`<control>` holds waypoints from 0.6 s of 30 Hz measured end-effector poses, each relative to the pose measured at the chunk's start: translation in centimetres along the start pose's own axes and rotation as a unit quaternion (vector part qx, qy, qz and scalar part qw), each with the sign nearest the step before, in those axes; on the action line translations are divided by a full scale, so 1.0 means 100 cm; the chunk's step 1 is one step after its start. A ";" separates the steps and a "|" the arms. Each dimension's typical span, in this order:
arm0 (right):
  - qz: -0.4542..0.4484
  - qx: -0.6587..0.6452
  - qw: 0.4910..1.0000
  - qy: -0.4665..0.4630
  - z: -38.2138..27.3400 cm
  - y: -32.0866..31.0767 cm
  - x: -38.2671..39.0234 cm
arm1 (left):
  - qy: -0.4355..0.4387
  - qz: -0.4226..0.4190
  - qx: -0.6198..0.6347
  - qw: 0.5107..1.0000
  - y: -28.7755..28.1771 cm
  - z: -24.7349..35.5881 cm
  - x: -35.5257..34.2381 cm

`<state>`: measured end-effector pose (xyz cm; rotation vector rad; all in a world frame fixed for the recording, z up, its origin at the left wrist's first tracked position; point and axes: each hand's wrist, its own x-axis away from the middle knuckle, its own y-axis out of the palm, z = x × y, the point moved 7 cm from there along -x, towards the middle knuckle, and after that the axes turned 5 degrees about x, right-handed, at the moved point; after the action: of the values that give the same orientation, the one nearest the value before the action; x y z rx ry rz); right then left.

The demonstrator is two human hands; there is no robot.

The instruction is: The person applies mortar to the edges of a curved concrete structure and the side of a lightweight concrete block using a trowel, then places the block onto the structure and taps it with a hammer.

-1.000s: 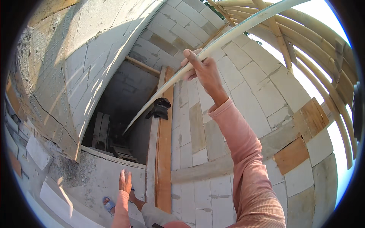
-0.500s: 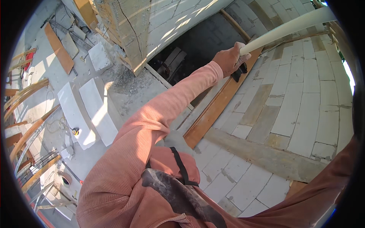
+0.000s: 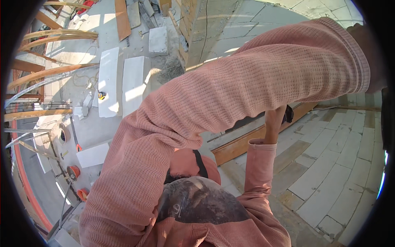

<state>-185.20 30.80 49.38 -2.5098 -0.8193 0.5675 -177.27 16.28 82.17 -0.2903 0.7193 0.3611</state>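
Observation:
My left arm reaches across the upper part of the view, its pink knit sleeve covering much of the middle. At the dark right rim only the back of my left hand (image 3: 369,51) shows; its fingers are lost in shadow. Below that sleeve my right hand (image 3: 274,119) reaches up beside a small black object (image 3: 289,114) at an orange-brown plank (image 3: 242,146). The sleeve hides the fingers, so I cannot tell whether they grip the black object. The plank lies along the edge of a pale block wall (image 3: 325,173).
On the left, long white blocks (image 3: 109,78) lie on the dusty floor, with a yellow-black tape measure (image 3: 101,95) on one. Bent wooden poles (image 3: 57,76) stand at the far left. An orange bucket (image 3: 74,172) sits below. A cracked column (image 3: 205,37) rises at the top.
My left hand has left the plank and moved up and right to the rim. The pale tube it gripped is out of sight. My right hand has come in at the plank; the view has turned.

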 end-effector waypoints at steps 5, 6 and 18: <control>0.008 0.030 0.993 -0.117 0.028 0.060 0.042 | -0.043 0.025 -0.021 0.999 0.003 -0.054 0.062; -0.041 -0.099 0.993 -0.055 0.039 0.073 0.045 | -0.039 0.019 -0.017 0.999 0.003 -0.067 0.077; -0.013 -0.203 0.979 0.031 -0.024 0.140 0.023 | -0.275 -0.044 -0.015 0.960 -0.074 -0.194 0.332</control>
<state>-175.99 21.37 43.57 -2.8593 -1.0296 0.3342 -162.40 9.58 46.52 -0.2338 0.1537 0.3465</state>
